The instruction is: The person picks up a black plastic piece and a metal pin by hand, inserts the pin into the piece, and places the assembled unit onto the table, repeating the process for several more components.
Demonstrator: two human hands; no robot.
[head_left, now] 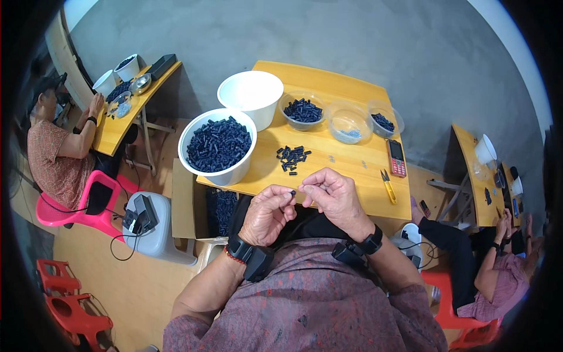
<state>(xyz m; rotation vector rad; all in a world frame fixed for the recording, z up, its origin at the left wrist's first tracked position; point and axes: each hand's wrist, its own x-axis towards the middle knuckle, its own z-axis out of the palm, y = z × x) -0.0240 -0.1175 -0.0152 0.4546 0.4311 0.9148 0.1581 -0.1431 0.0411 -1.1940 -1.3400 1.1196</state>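
My left hand (pixel 267 214) pinches a small black cylindrical part (pixel 292 193) between thumb and fingertips, just off the table's near edge. Close beside it, my right hand (pixel 334 196) has its thumb and forefinger pressed together; whatever they hold is too small to make out. A loose pile of the same black parts (pixel 291 156) lies on the yellow table (pixel 346 170) beyond my hands. To the left, a white bucket (pixel 186 146) is heaped with many more. Several tiny pale pieces (pixel 332 158) are scattered to the right of the pile.
Behind the full bucket stands another white bucket (pixel 251 82). Clear bowls (pixel 302 126) line the table's far side, beside a red phone (pixel 397 158) and yellow-handled snips (pixel 388 186). An open carton (pixel 183 199) sits below left. Other people work at tables on both sides.
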